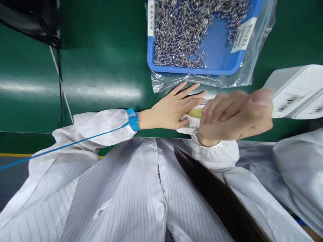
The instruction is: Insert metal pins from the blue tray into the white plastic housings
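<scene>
My left hand lies palm down with its fingers spread, holding nothing that shows. Its thumb and fingers rest at a small white piece with a yellow-green patch and small dark marks. A blue wristband with a cord circles the left wrist. Higher up, nearer the camera, my right hand is closed with the fingers curled in and the thumb on top. What it holds, if anything, is hidden. It covers the right part of the white piece. Beyond both hands is a blue tray of small metal pins.
The tray sits on a clear plastic bag on the green table. White boxes with printed labels stand to the right. At the far left are a black object and cables. Another person's grey sleeve is at right.
</scene>
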A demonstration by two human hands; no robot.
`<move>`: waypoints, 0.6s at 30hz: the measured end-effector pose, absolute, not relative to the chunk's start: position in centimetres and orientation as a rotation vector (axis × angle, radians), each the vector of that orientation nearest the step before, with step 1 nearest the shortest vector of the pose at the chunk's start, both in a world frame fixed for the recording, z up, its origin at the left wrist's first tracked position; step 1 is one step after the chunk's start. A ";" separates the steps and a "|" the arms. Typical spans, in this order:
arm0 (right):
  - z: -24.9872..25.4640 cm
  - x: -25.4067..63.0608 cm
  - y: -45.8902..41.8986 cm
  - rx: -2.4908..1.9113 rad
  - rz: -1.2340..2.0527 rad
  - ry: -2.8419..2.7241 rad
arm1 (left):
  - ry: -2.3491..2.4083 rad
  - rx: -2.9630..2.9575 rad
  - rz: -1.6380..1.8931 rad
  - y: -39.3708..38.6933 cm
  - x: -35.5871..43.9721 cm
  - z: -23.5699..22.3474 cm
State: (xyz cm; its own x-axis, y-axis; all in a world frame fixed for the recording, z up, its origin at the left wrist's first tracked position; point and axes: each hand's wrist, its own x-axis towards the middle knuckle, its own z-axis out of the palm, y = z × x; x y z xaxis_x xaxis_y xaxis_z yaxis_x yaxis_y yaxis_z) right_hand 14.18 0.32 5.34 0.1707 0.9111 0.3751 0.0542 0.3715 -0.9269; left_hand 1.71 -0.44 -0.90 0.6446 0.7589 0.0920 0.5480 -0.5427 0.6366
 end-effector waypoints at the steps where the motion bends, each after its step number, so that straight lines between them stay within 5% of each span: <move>1: 5.1 14.0 0.1 -1.006 0.765 -1.270 | 1.012 2.290 0.490 -0.4 1.7 -0.9; 18: 5.6 16.3 1.0 -0.801 0.899 -1.084 | 1.008 2.263 0.446 0.0 1.4 -0.4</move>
State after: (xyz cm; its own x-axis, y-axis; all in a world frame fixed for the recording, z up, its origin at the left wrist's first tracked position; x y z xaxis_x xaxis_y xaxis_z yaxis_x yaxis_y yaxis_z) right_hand 16.31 0.98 5.61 0.2071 0.9011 0.3809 -0.2067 0.4209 -0.8833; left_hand 1.45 -0.02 -0.42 0.6524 0.7559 0.0545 0.5487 -0.5207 0.6541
